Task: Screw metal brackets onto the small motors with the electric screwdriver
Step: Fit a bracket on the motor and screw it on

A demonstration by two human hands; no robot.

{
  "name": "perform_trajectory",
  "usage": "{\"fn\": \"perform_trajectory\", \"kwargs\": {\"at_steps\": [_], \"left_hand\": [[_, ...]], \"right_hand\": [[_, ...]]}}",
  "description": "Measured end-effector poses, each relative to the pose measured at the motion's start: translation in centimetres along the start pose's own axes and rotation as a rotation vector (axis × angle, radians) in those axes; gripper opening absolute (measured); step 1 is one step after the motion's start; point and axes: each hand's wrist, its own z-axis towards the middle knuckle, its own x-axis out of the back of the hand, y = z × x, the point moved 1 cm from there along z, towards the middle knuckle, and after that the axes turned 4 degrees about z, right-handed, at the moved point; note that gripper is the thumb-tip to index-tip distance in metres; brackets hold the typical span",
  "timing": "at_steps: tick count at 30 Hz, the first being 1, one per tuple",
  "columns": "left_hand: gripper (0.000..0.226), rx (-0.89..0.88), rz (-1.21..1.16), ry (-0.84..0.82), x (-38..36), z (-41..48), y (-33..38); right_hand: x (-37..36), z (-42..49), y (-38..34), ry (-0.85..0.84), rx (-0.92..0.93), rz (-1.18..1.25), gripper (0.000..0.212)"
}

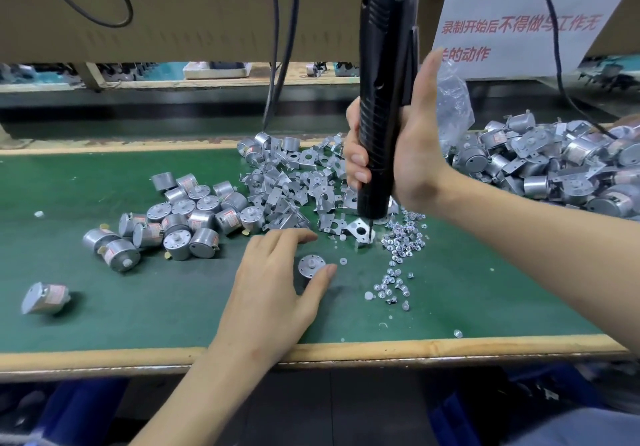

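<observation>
Head view: right fingers (356, 165) grip screwdriver (381, 99); left fingers (277, 248) spread around a motor (310, 265).

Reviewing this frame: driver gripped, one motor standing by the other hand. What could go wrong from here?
1. The left hand only touches the motor with its thumb; unsecured, it might slide or tip.
2. The electric screwdriver in the right hand has its bit down at a loose bracket beside scattered screws; it could knock them away.
3. A small stray part near the table edge may roll off.
</observation>
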Motion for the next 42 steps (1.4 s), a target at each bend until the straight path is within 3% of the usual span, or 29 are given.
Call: {"fn": "perform_trajectory", "kwargs": {"at_steps": [7,14,19,24,29,32,34,42], "left_hand": [[0.035,-0.129,0.135,0.005,-1.3,3.5,3.3],[0.038,-0.072,0.366,-0.144,-4.1,6.8,4.8],[0.023,-0.05,0.107,-0.091,-2.4,7.0,4.4],[0.029,0.064,-0.196,0.064,2.4,5.4,0.8],[0.034,0.166,-0.368,-0.039,3.5,1.7,-3.6],[0.029,0.222,-0.502,-0.005,2.9,0.4,-4.5],[0.02,0.233,-0.533,0.022,2.5,0.2,-4.3],[0.025,0.082,-0.446,0.015,1.5,0.2,-2.6]], "right_hand": [[1.2,0.8,-1.3,0.052,0.042,-0.043,0.082],[1.9,0.7,-0.8,0.089,0.03,-0.057,0.08],[1.6,0.8,-1.3,0.094,0.038,-0.056,0.081],[0.6,0.8,-1.1,0.069,0.03,-0.038,0.08],[-1.1,0.6,-0.6,0.013,-0.007,-0.006,0.082],[-2.2,0.4,-0.3,-0.021,-0.007,-0.004,0.083],[-2.9,0.3,-0.2,-0.041,-0.003,0.012,0.083],[-4.7,0.5,-0.2,-0.073,0.028,0.04,0.081]]}}
